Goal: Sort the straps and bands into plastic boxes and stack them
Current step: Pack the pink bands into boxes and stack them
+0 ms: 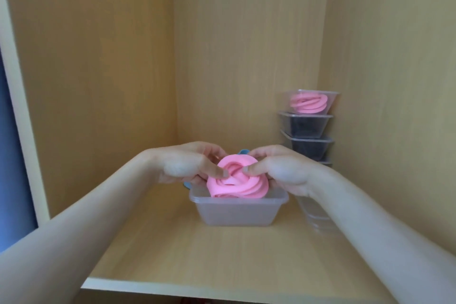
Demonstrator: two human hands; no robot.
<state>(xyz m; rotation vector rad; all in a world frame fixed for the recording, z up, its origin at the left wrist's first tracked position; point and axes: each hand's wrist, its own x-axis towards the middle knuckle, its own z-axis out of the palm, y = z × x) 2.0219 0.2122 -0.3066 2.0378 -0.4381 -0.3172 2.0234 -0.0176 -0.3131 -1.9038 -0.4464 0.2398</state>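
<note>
- Left hand (187,163) and right hand (276,168) both clamp the coiled pink band (237,181) from either side, thumbs pressing its near face, fingers curled over the far side; the coil sits partly down in the open clear box (237,210), its upper half above the rim
- Box stands mid-shelf (172,254); bare wood lies to its near side and left, up to the shelf's front edge; the cabinet's left wall is well apart, the back wall near behind
- Right side is tighter: a stack of boxes (307,128) stands in the far right corner, a pink coil in the top box, dark contents below; another clear container (318,215) sits just beside the right forearm
- Coil's flat spiral face tilts toward the camera; its long axis runs left to right, like the box's
- Something blue (187,184) peeks out behind the left hand; I cannot tell what
- No legible writing
</note>
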